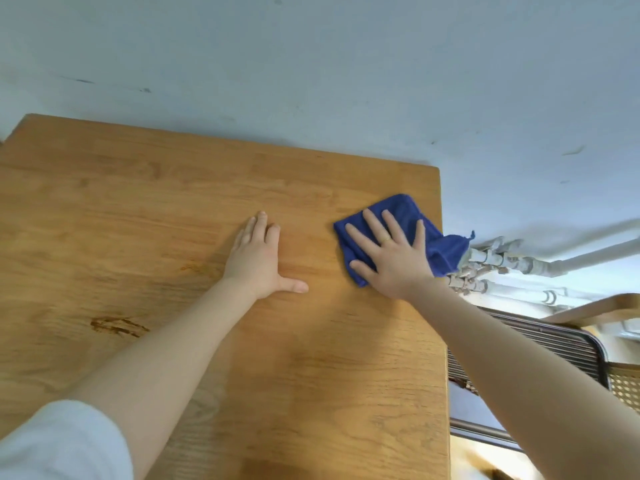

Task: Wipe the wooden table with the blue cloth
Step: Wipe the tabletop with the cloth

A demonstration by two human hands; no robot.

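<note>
The wooden table point(145, 209) fills the left and middle of the head view, its far edge against a pale wall. A blue cloth point(401, 209) lies near the table's far right corner, one flap hanging over the right edge. My right hand point(391, 258) presses flat on the cloth with fingers spread, a ring on one finger. My left hand point(259, 261) rests flat on the bare wood to the left of the cloth, fingers together, thumb out, holding nothing.
A dark knot mark point(117, 325) shows in the wood at the left. White pipes point(502, 261) run along the wall just past the table's right edge. A dark metal-framed rack point(554, 344) and a wooden chair part point(595, 308) stand at the right.
</note>
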